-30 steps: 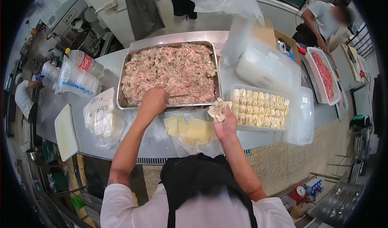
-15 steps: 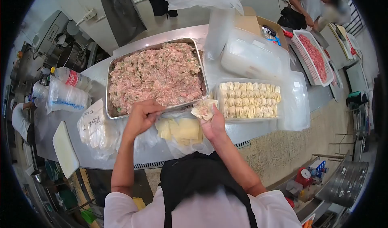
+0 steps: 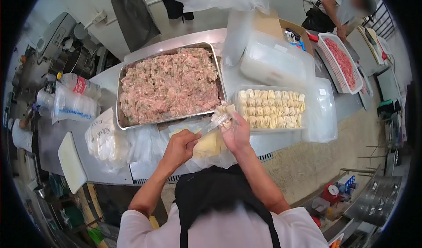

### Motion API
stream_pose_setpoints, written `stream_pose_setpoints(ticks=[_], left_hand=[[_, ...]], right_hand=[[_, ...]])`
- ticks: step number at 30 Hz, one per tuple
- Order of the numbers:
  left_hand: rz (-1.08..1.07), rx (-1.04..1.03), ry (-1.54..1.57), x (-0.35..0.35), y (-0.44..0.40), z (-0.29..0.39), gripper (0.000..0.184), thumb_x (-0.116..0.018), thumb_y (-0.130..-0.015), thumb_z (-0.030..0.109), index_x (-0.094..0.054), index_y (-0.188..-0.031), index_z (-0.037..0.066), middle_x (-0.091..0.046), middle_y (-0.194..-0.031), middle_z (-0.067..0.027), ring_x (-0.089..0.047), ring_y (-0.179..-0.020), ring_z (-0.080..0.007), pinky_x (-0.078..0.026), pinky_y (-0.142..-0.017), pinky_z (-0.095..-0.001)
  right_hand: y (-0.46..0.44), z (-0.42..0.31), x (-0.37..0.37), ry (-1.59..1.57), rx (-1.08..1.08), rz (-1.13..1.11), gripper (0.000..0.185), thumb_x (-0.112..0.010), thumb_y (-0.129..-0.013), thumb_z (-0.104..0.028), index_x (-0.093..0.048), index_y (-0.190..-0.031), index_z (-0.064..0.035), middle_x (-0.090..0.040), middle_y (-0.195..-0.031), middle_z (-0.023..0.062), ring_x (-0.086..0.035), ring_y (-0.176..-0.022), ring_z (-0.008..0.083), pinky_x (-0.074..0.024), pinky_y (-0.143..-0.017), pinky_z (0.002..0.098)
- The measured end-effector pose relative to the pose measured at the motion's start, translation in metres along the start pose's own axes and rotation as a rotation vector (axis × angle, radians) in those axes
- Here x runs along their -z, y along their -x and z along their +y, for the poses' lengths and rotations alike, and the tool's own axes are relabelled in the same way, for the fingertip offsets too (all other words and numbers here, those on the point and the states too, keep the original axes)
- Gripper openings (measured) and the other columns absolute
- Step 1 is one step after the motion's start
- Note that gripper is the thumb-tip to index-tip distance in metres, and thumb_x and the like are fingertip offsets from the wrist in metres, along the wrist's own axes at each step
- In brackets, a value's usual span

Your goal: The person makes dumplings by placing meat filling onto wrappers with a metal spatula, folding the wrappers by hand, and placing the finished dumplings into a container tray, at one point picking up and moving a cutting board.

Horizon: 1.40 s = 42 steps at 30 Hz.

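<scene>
My left hand (image 3: 179,148) is closed around a thin, flat spatula (image 3: 210,127) whose far end meets the filling in my right hand. In the curled fingers of my right hand (image 3: 238,134) lies a dumpling wrapper (image 3: 230,110) with some meat filling on it. Just below both hands, a stack of square yellow wrappers (image 3: 207,144) rests on clear plastic. A large metal tray of minced meat filling (image 3: 169,85) stands beyond my left hand. To the right of my right hand, a clear container (image 3: 269,130) holds rows of folded dumplings (image 3: 272,103).
Lidded plastic boxes (image 3: 277,59) and a loose lid (image 3: 321,116) lie at the right. Bagged wrappers (image 3: 105,138), a white cutting board (image 3: 71,162) and bottles (image 3: 79,85) are at the left. A co-worker (image 3: 340,10) bends near a white basket of meat (image 3: 338,61).
My left hand has moved right and toward me from the tray's near edge, bringing the spatula to the wrapper. My right hand stays near the same spot, its fingers curled more around the wrapper.
</scene>
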<state>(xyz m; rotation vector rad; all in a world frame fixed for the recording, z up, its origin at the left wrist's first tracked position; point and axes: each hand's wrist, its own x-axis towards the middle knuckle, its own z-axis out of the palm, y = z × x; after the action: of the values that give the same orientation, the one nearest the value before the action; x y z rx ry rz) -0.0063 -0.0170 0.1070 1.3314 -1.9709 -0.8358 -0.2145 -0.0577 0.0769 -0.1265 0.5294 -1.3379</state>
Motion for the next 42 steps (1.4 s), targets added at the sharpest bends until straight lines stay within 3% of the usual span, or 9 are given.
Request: stream_pose_setpoints(ticks=[5,10,14,18,22,27,29,34,42], left_hand=[[0.029,0.073,0.110,0.031,0.000,0.030,0.027,-0.070,-0.079,-0.005,-0.075,-0.103,0.004,-0.065,-0.076,-0.0136,-0.061,-0.066,-0.0240,-0.048,-0.062,-0.0331],[-0.121,0.067,0.055,0.042,0.004,0.045,0.026,-0.069,-0.079,-0.004,-0.075,-0.104,0.003,-0.066,-0.080,-0.0129,-0.062,-0.067,-0.0242,-0.047,-0.059,-0.0339],[-0.105,0.084,0.005,0.075,0.007,0.056,0.031,-0.065,-0.077,-0.008,-0.074,-0.104,0.003,-0.065,-0.079,-0.0128,-0.061,-0.067,-0.0232,-0.047,-0.061,-0.0339],[0.248,0.077,0.188,0.101,0.012,0.038,0.023,-0.062,-0.085,-0.010,-0.071,-0.106,-0.005,-0.066,-0.090,-0.0085,-0.059,-0.076,-0.0130,-0.046,-0.069,-0.0229],[0.203,0.181,0.254,0.095,0.016,0.028,0.023,-0.065,-0.085,-0.009,-0.070,-0.107,-0.005,-0.065,-0.092,-0.0053,-0.052,-0.073,-0.0064,-0.039,-0.063,-0.0195],[0.150,0.207,0.266,0.079,0.016,0.021,0.026,-0.066,-0.083,-0.010,-0.071,-0.107,-0.003,-0.065,-0.090,-0.0024,-0.045,-0.065,-0.0035,-0.034,-0.057,-0.0192],[0.156,0.199,0.280,0.072,0.015,0.017,0.027,-0.066,-0.082,-0.010,-0.072,-0.107,-0.002,-0.065,-0.089,-0.0022,-0.044,-0.064,-0.0037,-0.034,-0.056,-0.0197],[0.121,0.184,0.286,0.068,0.013,0.011,0.029,-0.066,-0.080,-0.010,-0.072,-0.107,-0.001,-0.065,-0.085,-0.0024,-0.043,-0.062,-0.0044,-0.033,-0.055,-0.0210],[0.129,0.257,0.270,0.071,0.018,0.009,0.028,-0.067,-0.079,-0.009,-0.072,-0.106,-0.002,-0.061,-0.080,-0.0015,-0.042,-0.061,-0.0055,-0.033,-0.055,-0.0223]], right_hand=[[0.019,-0.005,0.011,0.358,0.108,-0.246,0.058,-0.054,-0.090,-0.012,-0.038,-0.144,0.0030,-0.051,-0.141,0.0157,-0.050,-0.131,0.0303,-0.0385,-0.112,0.0428],[0.030,-0.012,-0.003,1.440,0.477,-0.123,0.049,-0.065,-0.076,0.007,-0.059,-0.125,0.0005,-0.069,-0.110,0.0131,-0.067,-0.107,0.0256,-0.0527,-0.091,0.0357],[0.023,-0.016,0.003,1.556,0.678,-0.274,0.013,-0.067,-0.088,-0.008,-0.067,-0.097,0.0014,-0.068,-0.077,0.0078,-0.066,-0.071,0.0183,-0.0536,-0.067,0.0336],[0.041,-0.064,0.000,1.106,0.319,0.005,0.038,-0.048,-0.106,-0.029,-0.060,-0.080,-0.0037,-0.057,-0.065,0.0012,-0.051,-0.053,0.0060,-0.0404,-0.048,0.0224],[0.053,-0.147,0.022,0.999,0.719,0.314,0.034,-0.051,-0.105,-0.030,-0.057,-0.078,-0.0096,-0.055,-0.066,-0.0020,-0.046,-0.055,0.0055,-0.0359,-0.049,0.0218],[0.068,-0.259,0.060,1.417,0.536,0.565,0.044,-0.047,-0.104,-0.041,-0.061,-0.083,-0.0050,-0.062,-0.077,0.0040,-0.055,-0.062,0.0138,-0.0422,-0.054,0.0261],[0.059,-0.283,0.099,2.156,0.616,0.520,0.042,-0.047,-0.103,-0.040,-0.062,-0.094,-0.0020,-0.067,-0.087,0.0123,-0.064,-0.076,0.0275,-0.0496,-0.066,0.0347],[0.041,-0.268,0.098,2.218,0.682,0.455,0.052,-0.079,-0.067,-0.003,-0.057,-0.114,-0.0052,-0.066,-0.094,0.0191,-0.066,-0.089,0.0358,-0.0517,-0.081,0.0420],[0.023,-0.266,0.114,2.255,0.538,0.662,0.031,-0.077,-0.067,-0.002,-0.068,-0.096,-0.0018,-0.071,-0.089,0.0196,-0.069,-0.086,0.0371,-0.0545,-0.076,0.0421]])
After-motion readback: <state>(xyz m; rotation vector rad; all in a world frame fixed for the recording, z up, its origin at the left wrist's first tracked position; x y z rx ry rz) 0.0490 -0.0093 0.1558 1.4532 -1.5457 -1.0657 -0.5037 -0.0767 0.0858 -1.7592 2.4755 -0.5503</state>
